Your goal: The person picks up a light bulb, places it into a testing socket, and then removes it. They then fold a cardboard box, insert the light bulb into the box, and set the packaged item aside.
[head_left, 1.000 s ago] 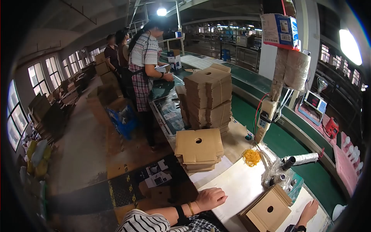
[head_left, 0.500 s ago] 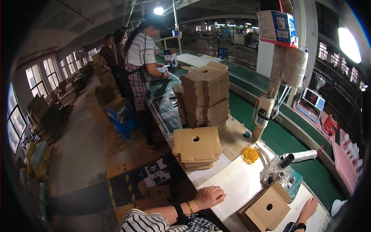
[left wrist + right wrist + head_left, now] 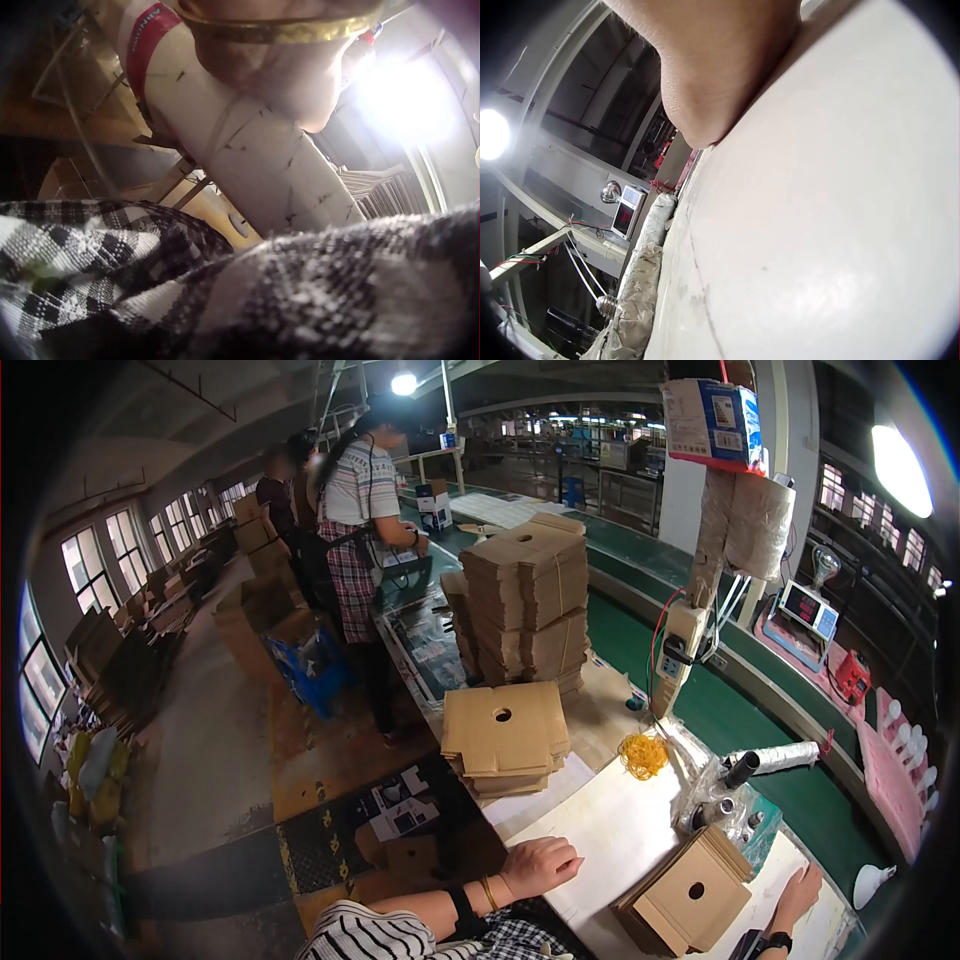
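Note:
My left hand (image 3: 541, 866) rests at the near edge of the white work board (image 3: 590, 815), fingers loosely curled and holding nothing. In the left wrist view the heel of that hand (image 3: 277, 75) lies by the board's edge, above checked cloth. My right hand (image 3: 800, 897) rests on white surface at the right, relaxed, its fingertips partly hidden by the angle. Between the hands sits a small stack of flat brown cardboard pieces (image 3: 712, 915), the top one with a round hole. The right wrist view shows the heel of the right hand (image 3: 712, 75) against the white surface.
Beyond the left hand stand a low cardboard stack (image 3: 475, 732) and a tall one (image 3: 520, 595). Yellow rubber bands (image 3: 643, 757) lie near metal fittings (image 3: 712, 813). A green conveyor (image 3: 620, 625), a digital meter (image 3: 808, 610) and white bulbs (image 3: 905, 743) are behind. Other people stand at the far left.
The head view has shifted slightly, so the stacks and bench appear a little further left. Both my hands stay where they were. The person in the striped top has lowered their arms slightly.

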